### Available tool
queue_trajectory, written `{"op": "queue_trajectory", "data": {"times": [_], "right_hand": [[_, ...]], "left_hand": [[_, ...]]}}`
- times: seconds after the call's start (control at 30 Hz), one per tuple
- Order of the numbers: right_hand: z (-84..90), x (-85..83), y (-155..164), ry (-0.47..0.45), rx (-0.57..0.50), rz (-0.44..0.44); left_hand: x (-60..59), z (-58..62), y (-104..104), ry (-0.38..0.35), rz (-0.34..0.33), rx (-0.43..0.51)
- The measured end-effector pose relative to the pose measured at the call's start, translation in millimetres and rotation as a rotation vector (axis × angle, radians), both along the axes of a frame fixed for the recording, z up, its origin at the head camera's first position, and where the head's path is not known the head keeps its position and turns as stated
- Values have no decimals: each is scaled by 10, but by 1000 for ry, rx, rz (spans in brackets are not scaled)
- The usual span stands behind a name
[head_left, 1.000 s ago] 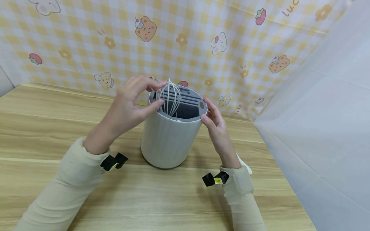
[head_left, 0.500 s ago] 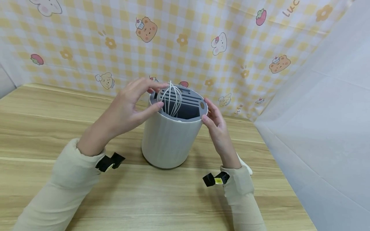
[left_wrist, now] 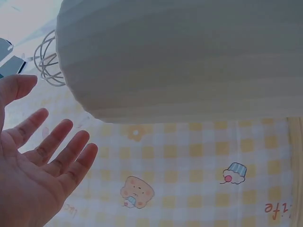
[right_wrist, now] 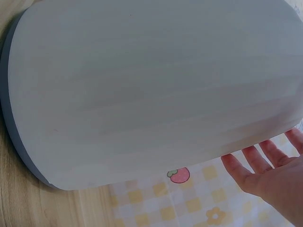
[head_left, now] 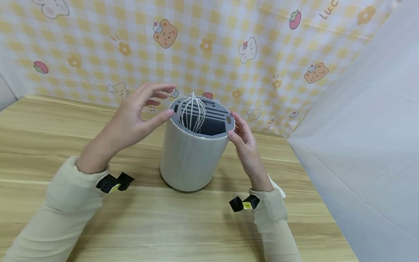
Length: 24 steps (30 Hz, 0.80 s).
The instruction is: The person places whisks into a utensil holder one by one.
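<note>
The left hand, its grip wide and empty, hovered beside the whisk in the holder, which the right hand steadied with straight fingers.

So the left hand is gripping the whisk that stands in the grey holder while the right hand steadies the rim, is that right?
Not quite. The left hand is open beside the whisk, not gripping it, as the head view shows. The right hand does touch the grey holder at its rim.

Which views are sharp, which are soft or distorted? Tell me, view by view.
Head view: sharp and evenly lit, with soft shadows under the utensil holder and slight wide-angle bending at the edges. Left wrist view: the holder looms close and hazy, the left hand soft. Right wrist view: washed-out, the holder's wall fills the frame, the right hand blurred.
</note>
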State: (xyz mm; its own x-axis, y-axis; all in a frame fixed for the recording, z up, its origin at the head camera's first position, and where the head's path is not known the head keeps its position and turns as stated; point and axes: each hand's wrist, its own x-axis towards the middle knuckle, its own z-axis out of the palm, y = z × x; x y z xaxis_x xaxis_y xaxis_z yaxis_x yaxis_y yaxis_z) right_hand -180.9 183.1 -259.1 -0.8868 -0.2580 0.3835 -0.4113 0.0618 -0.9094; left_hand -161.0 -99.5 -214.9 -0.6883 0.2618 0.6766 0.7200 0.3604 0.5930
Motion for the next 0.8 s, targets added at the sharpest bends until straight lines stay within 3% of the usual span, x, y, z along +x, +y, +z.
{"op": "queue_trajectory", "data": {"times": [0.23,0.57,0.67,0.8], "right_hand": [[2,3,0,-1,-1,1],[-13,-9,5,8,8,-2],[-19,-13,13,10,7,-2],[-20,-15,14,9,6,-3]], "left_hand": [[-84,-57,-28,-123,-20,40],[-222,-203,-84,-415,-140,34],[-264,-252,-82,-464,-148,36],[-284,-284,-79,-477,-137,34]]}}
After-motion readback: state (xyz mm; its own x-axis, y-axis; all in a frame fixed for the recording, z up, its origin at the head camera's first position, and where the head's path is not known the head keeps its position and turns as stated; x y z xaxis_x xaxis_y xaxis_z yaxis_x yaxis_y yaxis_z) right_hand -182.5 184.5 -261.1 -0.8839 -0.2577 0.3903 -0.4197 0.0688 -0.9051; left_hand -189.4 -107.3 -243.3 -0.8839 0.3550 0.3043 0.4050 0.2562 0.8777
